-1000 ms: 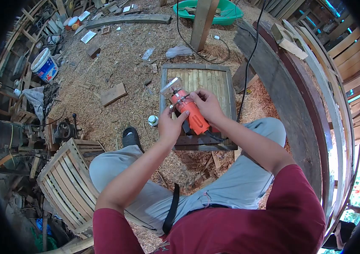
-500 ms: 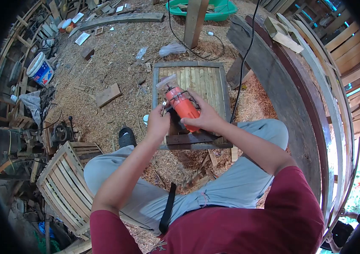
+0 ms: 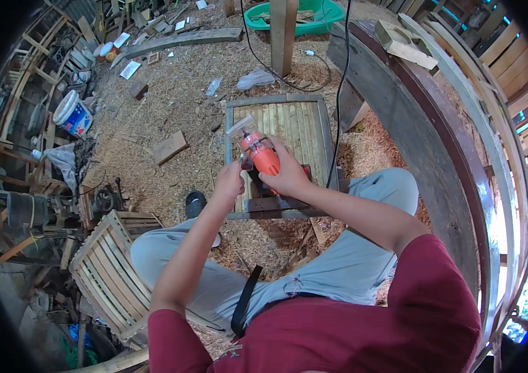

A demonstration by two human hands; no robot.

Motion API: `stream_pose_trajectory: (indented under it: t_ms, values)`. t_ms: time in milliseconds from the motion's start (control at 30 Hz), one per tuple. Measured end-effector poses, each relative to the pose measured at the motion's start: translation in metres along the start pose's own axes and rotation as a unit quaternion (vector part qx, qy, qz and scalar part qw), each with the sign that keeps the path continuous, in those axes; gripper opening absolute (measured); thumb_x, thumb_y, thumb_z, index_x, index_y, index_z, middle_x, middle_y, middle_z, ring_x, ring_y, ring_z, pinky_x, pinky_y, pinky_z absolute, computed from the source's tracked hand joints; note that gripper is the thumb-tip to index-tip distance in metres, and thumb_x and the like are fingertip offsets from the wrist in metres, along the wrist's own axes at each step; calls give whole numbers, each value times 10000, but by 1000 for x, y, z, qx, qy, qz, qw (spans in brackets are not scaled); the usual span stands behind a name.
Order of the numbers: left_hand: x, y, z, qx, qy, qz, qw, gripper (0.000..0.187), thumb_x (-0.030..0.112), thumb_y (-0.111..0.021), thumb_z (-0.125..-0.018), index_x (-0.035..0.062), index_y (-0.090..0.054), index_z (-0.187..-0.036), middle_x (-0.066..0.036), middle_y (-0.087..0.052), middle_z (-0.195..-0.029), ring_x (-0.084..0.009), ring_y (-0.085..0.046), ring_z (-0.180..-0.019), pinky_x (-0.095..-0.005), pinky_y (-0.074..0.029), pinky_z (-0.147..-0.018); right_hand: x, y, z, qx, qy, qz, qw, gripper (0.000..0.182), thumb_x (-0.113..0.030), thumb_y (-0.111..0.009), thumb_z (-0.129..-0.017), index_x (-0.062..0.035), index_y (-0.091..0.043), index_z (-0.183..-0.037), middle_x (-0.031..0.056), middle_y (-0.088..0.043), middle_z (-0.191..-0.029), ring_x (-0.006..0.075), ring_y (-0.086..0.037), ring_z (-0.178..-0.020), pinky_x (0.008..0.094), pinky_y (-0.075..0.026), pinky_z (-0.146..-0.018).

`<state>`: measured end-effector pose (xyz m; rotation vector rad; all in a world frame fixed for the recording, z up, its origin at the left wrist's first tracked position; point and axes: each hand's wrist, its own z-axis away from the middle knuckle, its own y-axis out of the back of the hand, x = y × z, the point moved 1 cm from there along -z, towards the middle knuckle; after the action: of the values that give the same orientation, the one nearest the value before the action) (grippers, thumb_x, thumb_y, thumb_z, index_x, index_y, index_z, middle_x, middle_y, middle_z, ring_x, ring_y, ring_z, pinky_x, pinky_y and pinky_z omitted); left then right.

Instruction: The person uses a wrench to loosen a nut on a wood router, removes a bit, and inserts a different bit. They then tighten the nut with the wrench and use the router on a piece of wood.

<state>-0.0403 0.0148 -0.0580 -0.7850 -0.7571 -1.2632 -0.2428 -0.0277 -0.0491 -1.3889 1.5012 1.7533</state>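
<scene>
An orange power tool (image 3: 265, 160) with a clear guard (image 3: 242, 126) at its far end is tilted above a slatted wooden panel (image 3: 286, 127). My right hand (image 3: 289, 176) is wrapped round the tool's body from the right. Close to the tool's left side, my left hand (image 3: 229, 181) is closed, with its fingertips by a small metal part that is too small to name. A dark wooden piece (image 3: 270, 204) lies along the near edge of the panel, below the hands.
Long curved boards (image 3: 400, 105) run down the right side. A wooden post (image 3: 281, 43) stands ahead, beside a green basin (image 3: 314, 22). A black cord (image 3: 339, 93) hangs near the panel. At left are a white bucket (image 3: 73, 115) and a slatted wooden piece (image 3: 112, 273).
The view has shifted slightly. Both hands still hold their places at the tool, which has turned a little; my right hand now covers more of its near end.
</scene>
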Motion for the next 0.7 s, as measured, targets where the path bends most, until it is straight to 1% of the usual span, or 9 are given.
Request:
stream_pose_trajectory:
  t_ms: [33, 67, 167, 267, 367, 467, 567, 600, 700]
  values:
    - [3, -5, 6, -2, -7, 19, 1000, 376, 254, -463, -1067, 20, -645, -1299, -5, -574, -827, -62, -413, -562, -256, -362, -518, 0, -1, 0, 6, 0, 7, 1000, 1026, -184, -821, -743, -69, -289, -1613, 266, -511, -1491, 441, -543, -1357, 481, -443, -1146]
    - [4, -12, 13, 10, -49, 10, 999, 374, 248, -451, -1098, -5, -619, -1316, -13, -539, -841, -66, -435, -603, -271, -421, -560, 0, -1, 0, 13, 0, 15, 1000, 1019, -182, -817, -740, -66, -296, -1608, 268, -519, -1479, 449, -546, -1348, 486, -445, -1143]
    - [-2, -14, 19, 6, -50, 24, 998, 364, 218, -437, -1120, -13, -593, -1355, 4, -502, -820, -69, -446, -624, -287, -480, -611, -2, 1, -1, 2, -26, -2, 1000, 1009, -179, -811, -736, -65, -304, -1601, 283, -540, -1438, 463, -551, -1326, 498, -455, -1128]
    - [-9, -16, 31, 9, -82, 38, 996, 311, 189, -432, -1125, 13, -569, -1343, 7, -509, -840, -67, -457, -627, -290, -502, -590, 3, -2, 0, 15, -25, 12, 1000, 1010, -179, -810, -733, -61, -305, -1600, 298, -553, -1406, 469, -563, -1305, 504, -471, -1103]
    - [-8, -16, 38, 73, -129, -107, 983, 252, 174, -439, -1122, 37, -521, -1318, -1, -519, -881, -75, -472, -619, -270, -489, -543, -6, 3, 1, 0, -53, -2, 999, 1000, -176, -803, -736, -58, -307, -1596, 302, -561, -1387, 476, -580, -1272, 503, -485, -1080]
    - [-17, 4, 26, 129, -221, -265, 930, 294, 81, -500, -1074, 9, -473, -1358, -45, -586, -882, -113, -573, -707, -337, -543, -625, -4, 1, 2, 14, -47, 6, 999, 955, -158, -773, -743, -116, -313, -1579, 296, -591, -1310, 499, -605, -1211, 552, -516, -1012]
    - [5, 18, 30, 73, -242, -329, 910, 311, -14, -505, -1025, 22, -458, -1330, -87, -617, -956, -144, -615, -732, -333, -558, -608, -5, 3, 2, 7, -42, 9, 999, 964, -158, -774, -749, -124, -306, -1591, 303, -586, -1315, 497, -605, -1213, 542, -520, -1015]
    - [35, 1, 52, 59, -162, -295, 940, 377, -70, -504, -986, 35, -433, -1341, -105, -623, -1005, -146, -638, -733, -307, -588, -616, -3, 2, 2, 13, -34, 9, 999, 965, -157, -774, -749, -121, -306, -1592, 303, -585, -1316, 496, -605, -1212, 540, -520, -1017]
    - [77, -13, 70, 1, -80, -183, 980, 412, -73, -514, -984, 36, -394, -1362, -97, -618, -1002, -143, -638, -699, -315, -633, -653, 1, -2, 1, 20, -26, 3, 999, 956, -157, -782, -751, -107, -318, -1585, 293, -578, -1336, 489, -596, -1228, 527, -513, -1035]
